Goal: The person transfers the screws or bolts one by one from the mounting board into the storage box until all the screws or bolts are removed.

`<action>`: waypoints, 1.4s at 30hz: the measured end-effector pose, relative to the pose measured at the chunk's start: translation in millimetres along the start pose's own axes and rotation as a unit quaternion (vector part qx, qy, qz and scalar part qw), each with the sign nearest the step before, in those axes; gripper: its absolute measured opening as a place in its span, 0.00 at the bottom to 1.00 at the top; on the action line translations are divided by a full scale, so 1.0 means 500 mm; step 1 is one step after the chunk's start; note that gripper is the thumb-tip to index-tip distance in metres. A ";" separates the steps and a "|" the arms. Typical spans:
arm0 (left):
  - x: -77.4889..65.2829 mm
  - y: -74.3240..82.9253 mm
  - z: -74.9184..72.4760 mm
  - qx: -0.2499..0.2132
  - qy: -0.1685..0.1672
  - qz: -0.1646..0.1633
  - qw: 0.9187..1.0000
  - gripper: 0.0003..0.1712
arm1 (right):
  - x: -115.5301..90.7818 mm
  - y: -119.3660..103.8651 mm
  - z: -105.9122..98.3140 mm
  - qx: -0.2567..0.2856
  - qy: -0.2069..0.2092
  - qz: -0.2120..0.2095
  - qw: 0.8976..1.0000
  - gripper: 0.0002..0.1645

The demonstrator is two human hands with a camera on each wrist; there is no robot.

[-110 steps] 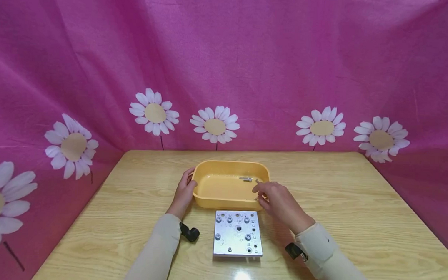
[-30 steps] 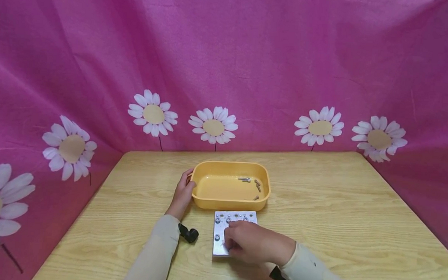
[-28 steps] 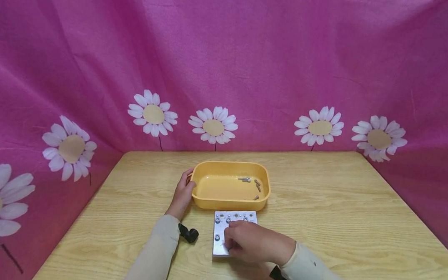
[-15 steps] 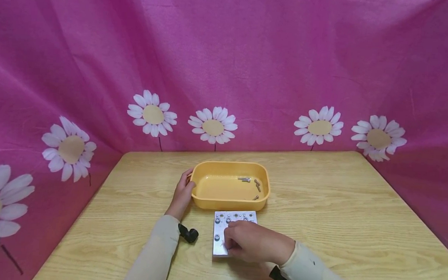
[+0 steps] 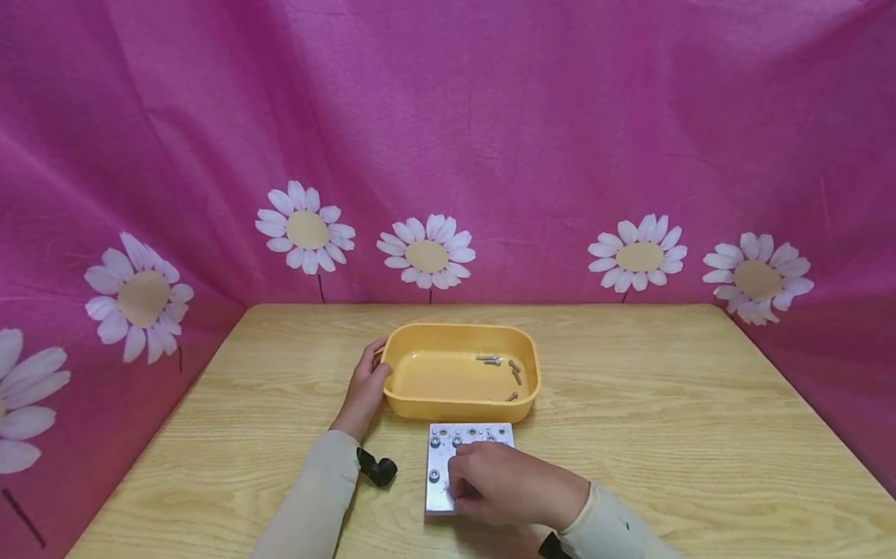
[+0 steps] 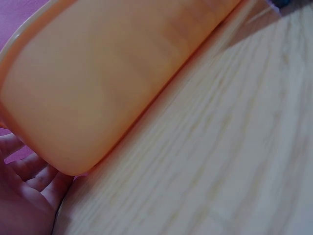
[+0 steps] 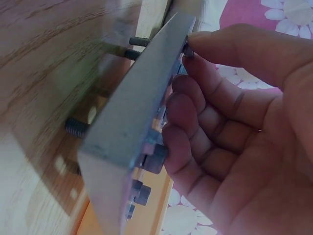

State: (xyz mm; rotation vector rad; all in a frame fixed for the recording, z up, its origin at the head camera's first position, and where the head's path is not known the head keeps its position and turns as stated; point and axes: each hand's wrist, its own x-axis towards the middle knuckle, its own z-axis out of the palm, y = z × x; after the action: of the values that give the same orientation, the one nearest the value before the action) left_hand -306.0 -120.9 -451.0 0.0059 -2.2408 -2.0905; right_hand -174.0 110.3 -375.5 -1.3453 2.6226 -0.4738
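Note:
My left hand (image 5: 366, 384) grips the left end of a yellow plastic bin (image 5: 457, 411), thumb at the rim. In the left wrist view its fingers (image 6: 34, 169) lie against the bin's outer wall. Over a silver metal plate (image 5: 438, 497) just in front of the bin is my right hand (image 5: 510, 485). The right wrist view has its thumb and index finger pinching the head of a small socket-head screw (image 7: 189, 50) at the plate's face. The other fingers curl close beside more screw heads (image 7: 155, 157). Threaded ends (image 7: 77, 127) stick out below the plate.
Several loose screws (image 5: 516, 371) lie in the right part of the bin. The wooden table (image 5: 682, 423) extends on both sides. A pink cloth with daisies (image 5: 529, 150) hangs behind it and at its sides. Black wrist cameras (image 5: 376, 466) sit at both cuffs.
My right hand has moved from the bin's right end, among the screws, toward me onto the plate. Over the last second it has stayed in place. The left hand keeps its grip.

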 end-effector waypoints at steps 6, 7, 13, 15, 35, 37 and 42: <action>-0.002 0.002 0.001 0.011 0.004 -0.004 1.000 0.31 | 0.000 0.004 0.002 0.002 0.002 0.000 1.000 0.05; -0.002 0.002 0.001 0.012 0.003 -0.004 1.000 0.31 | 0.000 0.004 0.002 0.003 0.002 0.000 1.000 0.05; -0.001 0.000 0.001 0.012 0.003 -0.004 1.000 0.31 | 0.000 0.004 0.002 0.009 0.006 -0.002 1.000 0.05; -0.001 0.000 0.001 0.012 0.003 -0.004 1.000 0.31 | -0.001 0.005 0.002 0.008 0.012 -0.008 1.000 0.05; 0.002 0.000 0.002 0.000 0.005 0.000 1.000 0.32 | 0.003 0.009 0.005 0.023 0.032 -0.017 0.999 0.06; 0.002 0.001 0.002 0.000 0.004 -0.003 1.000 0.32 | 0.003 0.008 0.005 0.025 0.036 -0.021 0.999 0.07; 0.004 0.000 0.001 -0.003 0.000 -0.007 1.000 0.32 | 0.002 0.006 0.006 0.028 0.043 -0.031 0.998 0.09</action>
State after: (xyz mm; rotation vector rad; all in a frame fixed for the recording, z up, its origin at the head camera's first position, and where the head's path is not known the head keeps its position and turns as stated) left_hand -307.7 -120.7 -450.7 0.0215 -2.2419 -2.1031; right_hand -176.1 110.6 -379.3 -1.4219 2.6193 -0.6235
